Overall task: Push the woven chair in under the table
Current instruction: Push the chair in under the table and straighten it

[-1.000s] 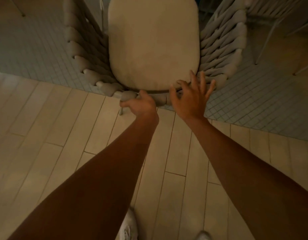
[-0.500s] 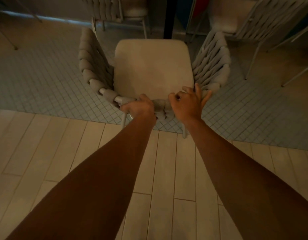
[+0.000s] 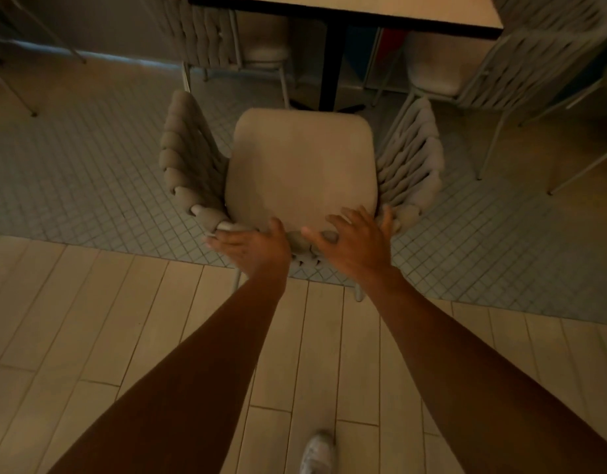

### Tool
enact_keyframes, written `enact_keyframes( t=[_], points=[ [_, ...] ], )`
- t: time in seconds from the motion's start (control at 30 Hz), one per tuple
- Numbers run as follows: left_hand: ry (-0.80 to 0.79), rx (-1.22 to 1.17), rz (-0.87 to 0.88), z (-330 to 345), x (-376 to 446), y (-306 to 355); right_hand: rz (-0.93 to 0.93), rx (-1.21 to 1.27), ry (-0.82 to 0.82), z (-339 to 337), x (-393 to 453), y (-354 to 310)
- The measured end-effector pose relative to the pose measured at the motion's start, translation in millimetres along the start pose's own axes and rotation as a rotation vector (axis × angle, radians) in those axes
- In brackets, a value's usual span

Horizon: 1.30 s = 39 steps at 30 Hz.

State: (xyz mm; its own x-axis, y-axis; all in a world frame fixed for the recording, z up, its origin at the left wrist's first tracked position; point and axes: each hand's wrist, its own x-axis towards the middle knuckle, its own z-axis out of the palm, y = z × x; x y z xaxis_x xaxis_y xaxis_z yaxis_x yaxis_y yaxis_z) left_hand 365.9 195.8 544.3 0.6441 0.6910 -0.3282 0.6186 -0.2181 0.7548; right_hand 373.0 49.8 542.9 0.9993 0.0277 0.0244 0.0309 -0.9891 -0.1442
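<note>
Nearest is a pale plank floor [image 3: 90,336] with a white shoe [image 3: 317,451] at the near edge, and two bare forearms reach away from it. The left hand [image 3: 252,246] lies flat, fingers together, on the top rail of the chair's back; the right hand [image 3: 358,242] is spread open just beside it on the same rail, fingers apart and clamped on nothing, though in this dim light I cannot be sure how firmly either palm bears on the weave. The chair [image 3: 302,169] stands with its near legs at the seam where planks meet small grey tiles [image 3: 73,172], its cushion facing away toward the table [image 3: 380,10]. The seat's far edge sits near the black pedestal [image 3: 331,63], not yet under the top. Thin metal legs and soft woven strapping suggest it is light and will slide readily, but the strapping gives, so pressing on the stiff rail is best, both palms evenly spaced. Other woven chairs [image 3: 520,46] stand beyond.
</note>
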Motion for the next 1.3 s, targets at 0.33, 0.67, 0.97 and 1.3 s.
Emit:
enact_keyframes(
  t=[0.33, 0.67, 0.97, 1.3],
  points=[
    [0.213, 0.179, 0.262, -4.1, -2.4, -5.8, -0.283, -0.151, -0.023, -16.6, 5.5, 14.2],
    [-0.178, 0.847, 1.342, -44.2, 67.0, -27.4, -0.227, -0.187, 0.210, 4.5, -40.4, 4.2],
    [-0.233, 0.939, 1.415, -40.2, 88.0, -1.9, -0.201, -0.109, 0.402, 21.3, -16.9, 1.7],
    [-0.172, 0.862, 1.460, 0.6, 117.1, 36.8, -0.224, -0.129, 0.392, 14.5, 39.4, 17.4]
  ],
)
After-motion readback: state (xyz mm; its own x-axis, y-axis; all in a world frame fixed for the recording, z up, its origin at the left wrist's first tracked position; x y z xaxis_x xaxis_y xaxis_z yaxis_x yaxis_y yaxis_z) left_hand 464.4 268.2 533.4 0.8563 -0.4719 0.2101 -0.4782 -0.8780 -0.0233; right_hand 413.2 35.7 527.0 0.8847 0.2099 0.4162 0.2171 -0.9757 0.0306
